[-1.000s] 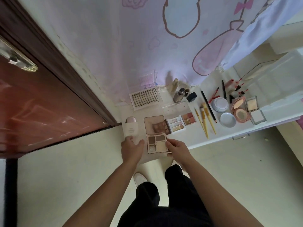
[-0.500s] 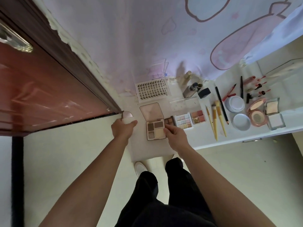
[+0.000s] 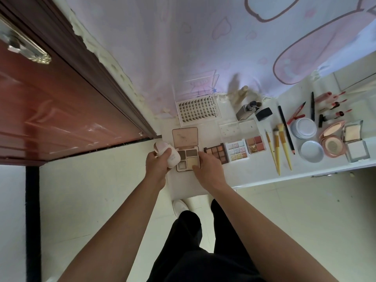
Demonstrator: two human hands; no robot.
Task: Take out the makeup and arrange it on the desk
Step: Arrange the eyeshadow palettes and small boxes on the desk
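An open four-pan eyeshadow palette (image 3: pixel 188 157) lies on the white desk (image 3: pixel 256 169) with its lid up, at the desk's left end. My right hand (image 3: pixel 209 169) pinches its right front corner. My left hand (image 3: pixel 157 166) grips a pale pink bottle (image 3: pixel 169 156), held tilted just left of the palette. To the right lie a dark brown palette (image 3: pixel 216 152), a glitter palette (image 3: pixel 237 151) and a blush palette (image 3: pixel 255 144) in a row.
Behind the palettes sit a lash box (image 3: pixel 198 110), a foundation bottle (image 3: pixel 245 111) and a black cap (image 3: pixel 263 114). Yellow brushes (image 3: pixel 280 147), round compacts (image 3: pixel 312 151), a pink compact (image 3: pixel 332 142) and lipsticks (image 3: pixel 333 106) fill the right. A red door (image 3: pixel 61 110) stands left.
My right hand has slid the open palette farther back on the desk. My left hand has picked up the pink bottle, which lay flat, and holds it tilted beside the palette.
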